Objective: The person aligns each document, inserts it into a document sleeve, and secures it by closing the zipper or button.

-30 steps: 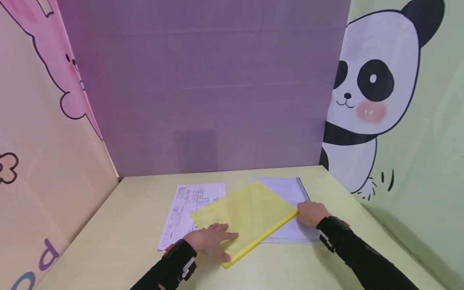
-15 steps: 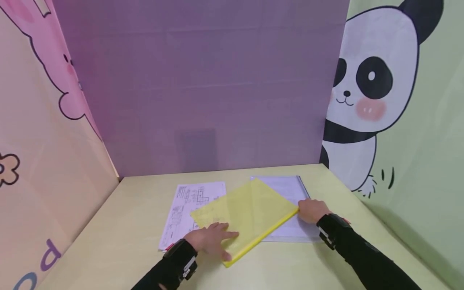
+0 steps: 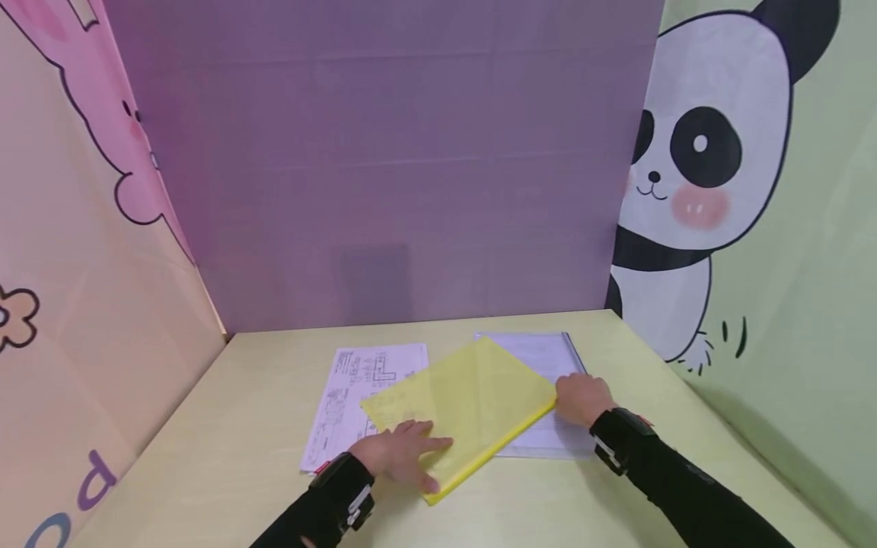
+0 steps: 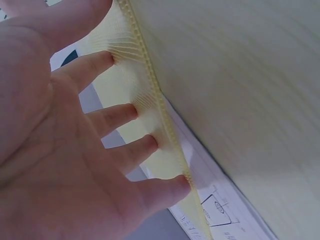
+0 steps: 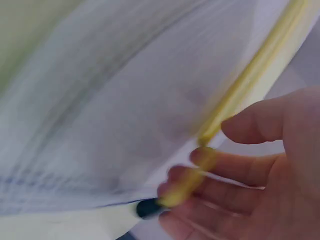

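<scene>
A translucent yellow folder point(image 3: 473, 396) lies at a slant over two sets of papers, its yellow spine bar point(image 3: 493, 450) facing the lower right. The left hand point(image 3: 404, 455) rests on its near left corner; the left wrist view shows that hand point(image 4: 85, 155) with fingers spread and fingertips pressing the ribbed yellow sheet. The right hand point(image 3: 585, 399) holds the far right end of the spine, covering the corner. In the right wrist view, the spine bar point(image 5: 245, 85) reaches between the thumb and curled fingers of the right hand point(image 5: 250, 165).
Partly under the yellow folder lie a printed sheet point(image 3: 346, 396) at left and a clear folder point(image 3: 537, 354) with a dark spine at right. They rest on a pale wooden table point(image 3: 253, 411). A purple panel point(image 3: 411, 167) rises behind, with patterned walls on both sides.
The right hand has shifted slightly left and covers more of the spine's end. The left hand and the papers look unmoved.
</scene>
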The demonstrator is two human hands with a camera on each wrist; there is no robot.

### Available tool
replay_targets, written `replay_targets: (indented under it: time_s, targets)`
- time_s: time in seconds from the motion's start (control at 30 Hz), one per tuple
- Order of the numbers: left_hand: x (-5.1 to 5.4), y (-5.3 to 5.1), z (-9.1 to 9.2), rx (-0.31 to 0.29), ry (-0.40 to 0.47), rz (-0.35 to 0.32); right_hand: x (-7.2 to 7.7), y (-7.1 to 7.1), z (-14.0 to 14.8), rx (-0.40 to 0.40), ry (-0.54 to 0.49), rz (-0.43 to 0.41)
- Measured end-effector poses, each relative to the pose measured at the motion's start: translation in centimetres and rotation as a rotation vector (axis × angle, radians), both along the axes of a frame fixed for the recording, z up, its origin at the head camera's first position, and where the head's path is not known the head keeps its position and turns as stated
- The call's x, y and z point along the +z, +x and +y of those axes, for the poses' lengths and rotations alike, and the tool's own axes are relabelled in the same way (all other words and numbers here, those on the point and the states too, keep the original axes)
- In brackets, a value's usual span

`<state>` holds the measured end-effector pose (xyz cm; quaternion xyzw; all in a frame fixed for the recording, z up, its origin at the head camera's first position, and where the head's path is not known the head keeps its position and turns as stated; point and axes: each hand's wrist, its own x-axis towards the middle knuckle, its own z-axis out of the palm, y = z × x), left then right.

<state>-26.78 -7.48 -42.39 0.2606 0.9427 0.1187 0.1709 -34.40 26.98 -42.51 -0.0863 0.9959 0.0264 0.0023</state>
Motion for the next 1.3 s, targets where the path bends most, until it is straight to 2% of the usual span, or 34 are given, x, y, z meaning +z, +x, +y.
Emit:
replay_targets:
  time_s: [0.1,0.2,0.37,0.53,0.63,0.83,1.03,1.13,1.23,1.3]
  targets:
    - [0.0,0.1,0.0,0.001,0.007,0.001,0.2,1.0,-1.5,0.041,0.01,0.071]
    - [0.0,0.1,0.1,0.003,0.005,0.009,0.2,2.6,-3.9,0.105,-0.041,0.116]
    - [0.4,0.2,0.4,-0.003,-0.006,0.054,0.2,5.6,-8.6,0.156,-0.198,0.028]
    - [0.5,0.1,0.6,0.013,-0.011,0.087,0.1,7.8,-11.7,0.135,-0.232,-0.084]
    - [0.3,-0.1,0.4,0.029,-0.012,0.089,-0.1,8.4,-12.7,0.132,-0.235,-0.111]
    - [-0.2,-0.7,-0.2,0.04,-0.003,0.088,-1.0,9.2,-13.8,0.163,-0.155,-0.044]
    - [-0.2,-1.4,-1.8,0.074,0.133,0.081,-1.8,9.1,-14.1,0.155,-0.121,-0.014]
    - [0.3,-2.1,-2.9,0.145,0.176,0.129,-1.7,9.0,-14.0,0.167,-0.114,-0.007]
    - [1.0,-2.9,-4.2,0.292,0.17,0.188,-1.5,9.0,-13.9,0.171,-0.133,-0.017]
    - [1.4,-3.3,-5.1,0.404,0.132,0.218,-1.4,9.0,-13.8,0.171,-0.148,-0.028]
